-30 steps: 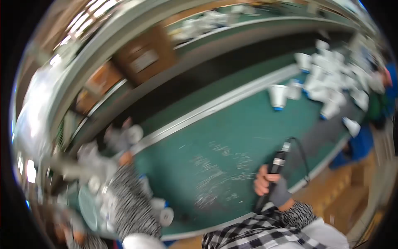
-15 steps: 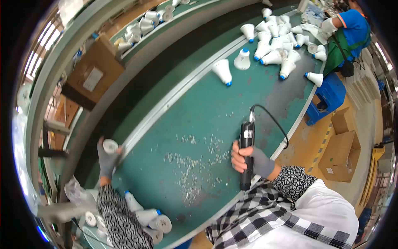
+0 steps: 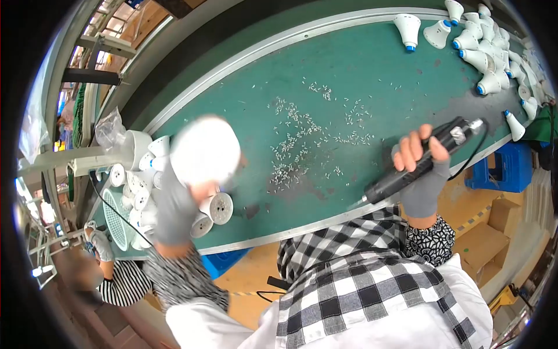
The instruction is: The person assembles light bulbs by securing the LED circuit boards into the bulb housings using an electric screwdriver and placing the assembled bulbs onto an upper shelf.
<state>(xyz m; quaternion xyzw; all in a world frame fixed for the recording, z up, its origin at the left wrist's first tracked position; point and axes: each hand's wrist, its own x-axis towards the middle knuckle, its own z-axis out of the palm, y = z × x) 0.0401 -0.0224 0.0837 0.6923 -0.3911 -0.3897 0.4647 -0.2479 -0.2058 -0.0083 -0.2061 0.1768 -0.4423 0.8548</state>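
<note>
My left hand (image 3: 177, 209), in a grey fingerless glove and blurred by motion, grips a white cone-shaped lamp housing (image 3: 206, 150) above the belt, its broad round end towards me. My right hand (image 3: 421, 168), gloved the same way, is wrapped around a black electric screwdriver (image 3: 415, 160). The tool lies slanted, its bit pointing down and left, and a cable leaves its other end. Between the hands, many small screws (image 3: 296, 139) are scattered on the green work surface (image 3: 250, 93). Below my left hand, a white housing (image 3: 221, 208) shows its round end with small holes.
White housings with blue tips (image 3: 488, 61) crowd the far right. More housings (image 3: 139, 192) and a pale green basket (image 3: 116, 218) stand at left, beside a person in a striped sleeve (image 3: 123, 283). A blue crate (image 3: 505, 168) and a cardboard box (image 3: 482, 250) sit beyond the right edge.
My left hand has come up from the far rail towards me with the housing. The screwdriver has swung from upright to slanted, bit now down-left. My view has turned left.
</note>
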